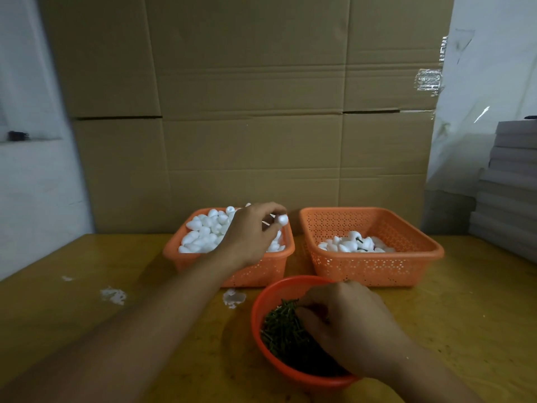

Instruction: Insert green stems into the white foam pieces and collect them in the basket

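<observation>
No writing is readable anywhere. Your left hand [250,231] pinches one white foam piece [282,219] at its fingertips, above the left basket [232,274], which is heaped with plain foam pieces [203,231]. Your right hand [345,321] has its fingers curled down into the green stems [282,330] in the round red bowl [261,303]; you cannot tell whether it grips one. The right basket [377,266] holds a few foam pieces with stems [356,244]. All stand on the yellow surface [87,301].
</observation>
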### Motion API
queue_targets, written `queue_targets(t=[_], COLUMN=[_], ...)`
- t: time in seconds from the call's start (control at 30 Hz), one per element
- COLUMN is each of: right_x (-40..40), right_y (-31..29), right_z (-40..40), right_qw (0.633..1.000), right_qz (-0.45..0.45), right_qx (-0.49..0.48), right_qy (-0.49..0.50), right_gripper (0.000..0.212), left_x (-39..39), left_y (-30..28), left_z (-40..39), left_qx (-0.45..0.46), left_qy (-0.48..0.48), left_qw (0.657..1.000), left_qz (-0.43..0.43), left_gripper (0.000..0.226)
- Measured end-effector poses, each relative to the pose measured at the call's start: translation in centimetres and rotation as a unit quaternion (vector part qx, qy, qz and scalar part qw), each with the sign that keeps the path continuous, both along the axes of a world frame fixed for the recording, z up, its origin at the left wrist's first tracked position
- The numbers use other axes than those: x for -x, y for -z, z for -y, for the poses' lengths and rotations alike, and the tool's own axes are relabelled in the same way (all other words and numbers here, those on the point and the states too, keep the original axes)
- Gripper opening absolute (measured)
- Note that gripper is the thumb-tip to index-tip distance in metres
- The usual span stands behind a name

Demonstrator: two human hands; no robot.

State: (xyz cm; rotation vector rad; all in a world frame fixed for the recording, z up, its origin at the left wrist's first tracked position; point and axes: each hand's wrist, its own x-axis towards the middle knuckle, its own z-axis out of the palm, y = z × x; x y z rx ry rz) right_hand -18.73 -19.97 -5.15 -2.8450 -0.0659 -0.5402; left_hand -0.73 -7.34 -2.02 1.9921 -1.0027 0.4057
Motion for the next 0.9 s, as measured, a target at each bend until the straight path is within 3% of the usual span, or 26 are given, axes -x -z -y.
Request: queue_targets(t=[0.23, 0.57, 0.73, 0.9], right_x=[0.0, -0.3, -0.4, -0.6], right_y=[0.1, 0.3, 0.2, 0.4], right_z=[0.1, 0.5, 0.7, 1.1], right_qw=[1.0, 1.0, 0.999, 0.997], right_qz=[-0.001, -0.011, -0.037, -0.076], right_qx=[0.002, 0.003, 0.01, 0.024], right_qy=[0.001, -0.005, 0.0, 0.008], right_gripper=[0.021, 0.024, 0.022, 0.026], left_x=[5.8, 10.2, 10.6, 10.8], left_y=[0.9, 3.9, 4.7, 4.7], left_z=[-1.7, -3.8, -4.1, -4.1], left_qx=[0.099, 0.112, 0.104, 0.112], left_qy=[0.054, 0.12, 0.118, 0.161], left_qw=[0.993, 0.978, 0.975, 0.947], left_qz=[-0.029, -0.131, -0.156, -0.254], left_gripper=[0.014, 0.026, 0.021, 0.035])
